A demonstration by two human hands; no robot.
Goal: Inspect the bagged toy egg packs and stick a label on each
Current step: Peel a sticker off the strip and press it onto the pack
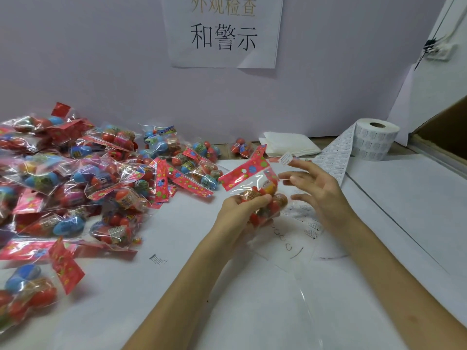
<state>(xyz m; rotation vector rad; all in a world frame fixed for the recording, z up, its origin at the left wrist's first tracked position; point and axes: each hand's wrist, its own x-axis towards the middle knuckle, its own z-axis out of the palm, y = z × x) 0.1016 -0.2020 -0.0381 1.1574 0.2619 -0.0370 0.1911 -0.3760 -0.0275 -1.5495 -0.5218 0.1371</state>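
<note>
Forearms are reaching in from the bottom edge over the white surface. Left hand is gripping a bagged egg pack, its red header card tilting up-left. Right hand is hovering just beside it, fingers spread and relaxed, a small label clinging to one fingertip. More packs are lying heaped at left; a label roll is standing back right

The left hand and right hand are bare, with slim fingers. The left forearm and right forearm are bare along all their visible length.
</note>
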